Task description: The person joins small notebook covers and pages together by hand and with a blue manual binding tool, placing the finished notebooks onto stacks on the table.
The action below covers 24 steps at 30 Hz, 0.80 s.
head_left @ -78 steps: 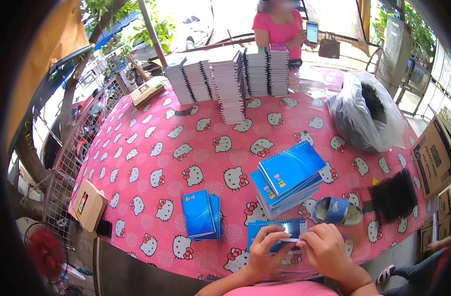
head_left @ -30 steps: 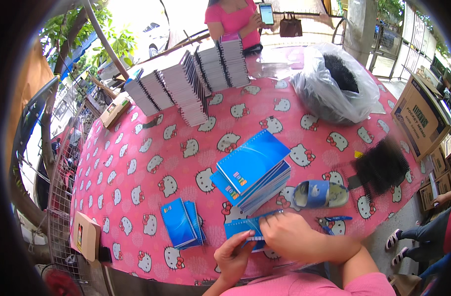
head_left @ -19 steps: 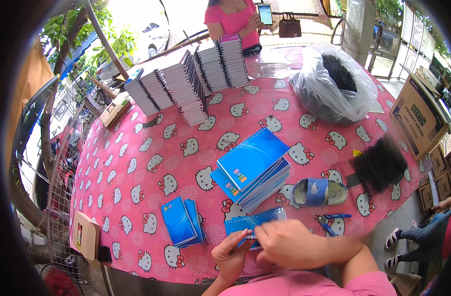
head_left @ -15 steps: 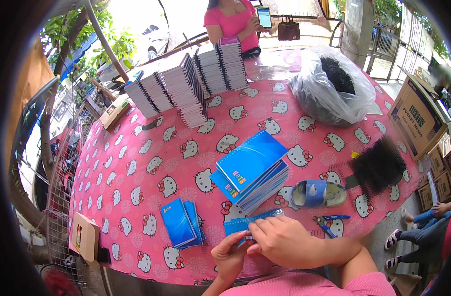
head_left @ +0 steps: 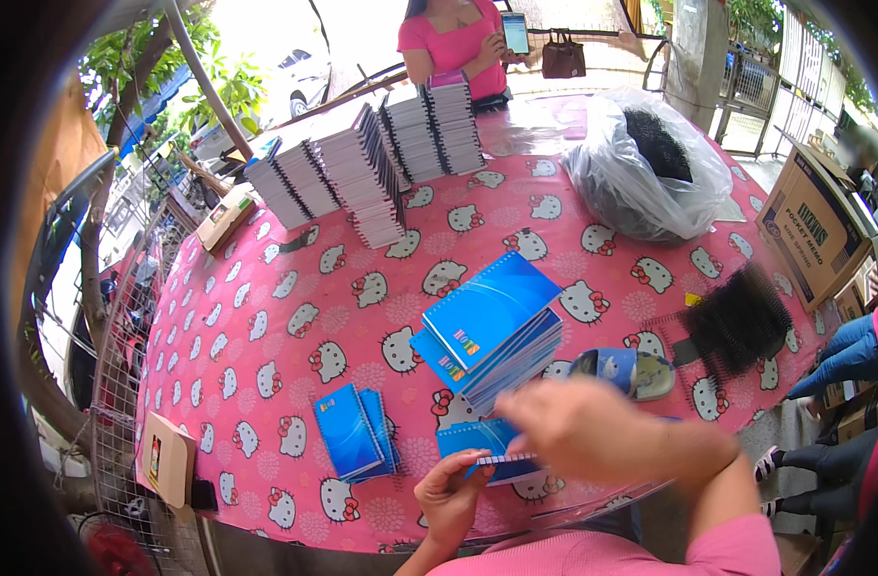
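Note:
A blue-covered notebook (head_left: 466, 438) lies near the front edge of the table, its hole-punched edge toward me. My left hand (head_left: 448, 494) pinches the left end of that edge, thumb and fingers closed on it. Above the notebook's right side hangs my right hand (head_left: 583, 427), its fingers smeared by motion. Just beyond is a tall stack of blue notebooks (head_left: 492, 312). A smaller pile of blue notebooks (head_left: 350, 432) lies to the left. Past my right hand sits a blue slipper (head_left: 640, 372), partly covered by it.
Black spiral coils (head_left: 736, 322) lie at the right, with a plastic bag of coils (head_left: 650, 173) beyond. Bound notebook stacks (head_left: 352, 173) stand at the far left. Cardboard boxes (head_left: 813, 226) border the right side. A person in pink (head_left: 453, 43) holds a phone across the table.
My right hand has come off the notebook's edge and moved right, its arm now hiding the blue-handled pliers. My left hand stays put. At the far right, people have shifted.

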Each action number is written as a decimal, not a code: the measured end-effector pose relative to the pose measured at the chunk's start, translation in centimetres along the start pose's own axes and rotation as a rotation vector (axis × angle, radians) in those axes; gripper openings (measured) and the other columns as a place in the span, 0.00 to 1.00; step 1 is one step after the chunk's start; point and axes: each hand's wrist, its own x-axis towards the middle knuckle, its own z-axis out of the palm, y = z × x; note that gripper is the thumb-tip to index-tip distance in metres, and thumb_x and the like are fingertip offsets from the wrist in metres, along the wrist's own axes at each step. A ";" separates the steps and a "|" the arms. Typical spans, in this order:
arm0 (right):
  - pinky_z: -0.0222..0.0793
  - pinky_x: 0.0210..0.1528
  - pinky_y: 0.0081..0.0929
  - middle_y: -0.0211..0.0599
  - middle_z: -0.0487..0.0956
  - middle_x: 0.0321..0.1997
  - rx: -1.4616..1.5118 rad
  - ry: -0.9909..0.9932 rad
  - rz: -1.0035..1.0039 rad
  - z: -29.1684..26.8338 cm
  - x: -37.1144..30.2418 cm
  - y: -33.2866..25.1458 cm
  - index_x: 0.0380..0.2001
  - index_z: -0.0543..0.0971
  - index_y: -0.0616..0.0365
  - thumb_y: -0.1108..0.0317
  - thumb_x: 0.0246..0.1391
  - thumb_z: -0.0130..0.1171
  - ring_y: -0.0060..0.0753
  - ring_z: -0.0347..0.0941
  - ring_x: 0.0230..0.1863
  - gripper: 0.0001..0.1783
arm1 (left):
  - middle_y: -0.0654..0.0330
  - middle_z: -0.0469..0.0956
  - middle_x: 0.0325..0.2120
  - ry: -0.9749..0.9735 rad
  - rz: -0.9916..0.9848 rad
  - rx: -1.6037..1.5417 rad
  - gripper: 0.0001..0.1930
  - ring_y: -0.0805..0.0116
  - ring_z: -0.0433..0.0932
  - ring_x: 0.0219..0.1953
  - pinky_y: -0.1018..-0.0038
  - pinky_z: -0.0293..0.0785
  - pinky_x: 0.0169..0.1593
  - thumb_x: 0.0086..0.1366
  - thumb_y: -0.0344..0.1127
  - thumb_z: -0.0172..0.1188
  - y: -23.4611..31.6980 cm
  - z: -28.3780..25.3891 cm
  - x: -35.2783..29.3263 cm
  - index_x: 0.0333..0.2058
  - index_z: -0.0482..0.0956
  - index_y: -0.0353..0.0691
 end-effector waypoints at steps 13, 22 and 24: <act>0.68 0.35 0.36 0.39 0.70 0.34 0.121 0.100 -0.114 4.9 -0.2 -1.3 0.36 0.72 0.58 0.64 0.50 0.61 0.40 0.71 0.35 0.13 | 0.51 0.79 0.41 0.002 -0.002 -0.054 0.17 0.65 0.78 0.46 0.71 0.74 0.51 0.55 0.09 0.59 -1.0 -0.4 -0.2 0.42 0.78 0.30; 0.69 0.33 0.31 0.39 0.69 0.29 0.282 0.135 -0.133 4.8 -0.6 -0.9 0.31 0.71 0.59 0.71 0.45 0.58 0.39 0.71 0.33 0.09 | 0.53 0.80 0.41 -0.101 0.000 0.121 0.15 0.67 0.78 0.44 0.74 0.75 0.48 0.56 0.10 0.57 0.2 -0.5 -0.3 0.42 0.78 0.30; 0.69 0.33 0.31 0.39 0.69 0.29 0.292 0.153 -0.117 5.1 -0.6 -0.8 0.30 0.72 0.59 0.71 0.46 0.58 0.39 0.70 0.32 0.08 | 0.53 0.80 0.40 -0.086 0.054 0.103 0.14 0.67 0.79 0.43 0.75 0.75 0.48 0.57 0.10 0.57 0.1 -0.2 -0.5 0.41 0.79 0.31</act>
